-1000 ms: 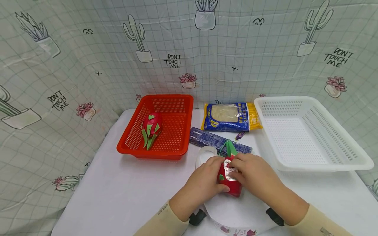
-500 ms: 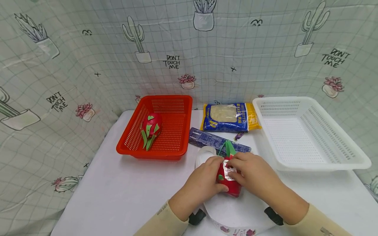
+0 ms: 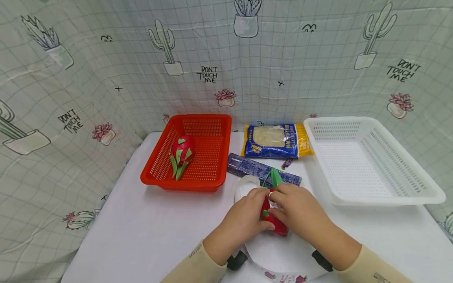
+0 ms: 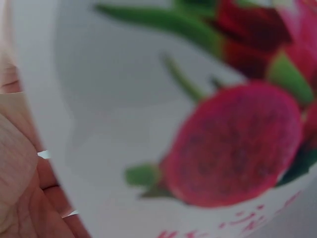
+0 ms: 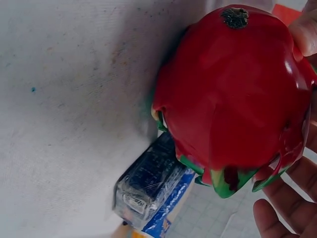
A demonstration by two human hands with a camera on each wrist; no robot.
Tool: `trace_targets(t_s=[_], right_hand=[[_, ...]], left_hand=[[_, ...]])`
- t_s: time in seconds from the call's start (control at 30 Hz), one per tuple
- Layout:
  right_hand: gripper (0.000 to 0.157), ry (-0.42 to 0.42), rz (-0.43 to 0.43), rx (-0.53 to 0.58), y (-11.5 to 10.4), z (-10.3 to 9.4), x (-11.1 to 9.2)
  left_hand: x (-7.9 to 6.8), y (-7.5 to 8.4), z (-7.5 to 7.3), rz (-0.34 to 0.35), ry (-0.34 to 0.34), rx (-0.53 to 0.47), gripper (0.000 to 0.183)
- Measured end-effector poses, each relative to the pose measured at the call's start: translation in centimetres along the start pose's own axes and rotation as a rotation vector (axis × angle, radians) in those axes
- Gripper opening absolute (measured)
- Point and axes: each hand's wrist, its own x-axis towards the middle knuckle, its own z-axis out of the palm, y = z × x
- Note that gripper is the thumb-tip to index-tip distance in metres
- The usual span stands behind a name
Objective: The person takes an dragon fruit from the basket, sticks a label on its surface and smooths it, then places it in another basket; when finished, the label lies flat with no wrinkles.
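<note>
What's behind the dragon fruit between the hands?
Beyond the dragon fruit lie a long blue package, a purple wrapper and, farthest, a yellow-blue packet. The fruit's green leaf hides part of the long package.

The cloth (image 3: 209, 43) read "DON'T TOUCH ME" at left, far middle and far right. The left sleeve's (image 3: 199, 264) lettering was blurred.

A pale cloth backdrop (image 3: 198, 43) encloses the rear, left and right sides – grid-lined, slightly wrinkled, printed with potted cacti (image 3: 163, 41), pink succulents (image 3: 225, 94) and the lettering "DON'T TOUCH ME" (image 3: 208, 74). The bench (image 3: 141, 228) has a white surface. Lighting is diffuse; shadows are soft.
</note>
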Motion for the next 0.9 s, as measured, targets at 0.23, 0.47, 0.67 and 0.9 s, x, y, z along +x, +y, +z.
trace_targets(t_s=[0.23, 0.47, 0.67, 0.9], right_hand=[[0.024, -0.012, 0.038, 0.043, 0.2, 0.0, -0.2], [0.026, -0.023, 0.054, 0.042, 0.4, -0.2, -0.4], [0.030, 0.003, 0.012, 0.006, 0.9, -0.5, -0.9], [0.029, 0.021, -0.012, -0.013, 1.7, -0.7, -1.6]], left_hand=[[0.0, 0.1, 0.1, 0.001, 0.001, 0.010, 0.086], [0.0, 0.1, 0.1, 0.000, 0.002, 0.013, 0.087], [0.0, 0.1, 0.0, 0.007, 0.008, 0.008, 0.086], [0.0, 0.2, 0.1, -0.012, 0.000, 0.002, 0.087]])
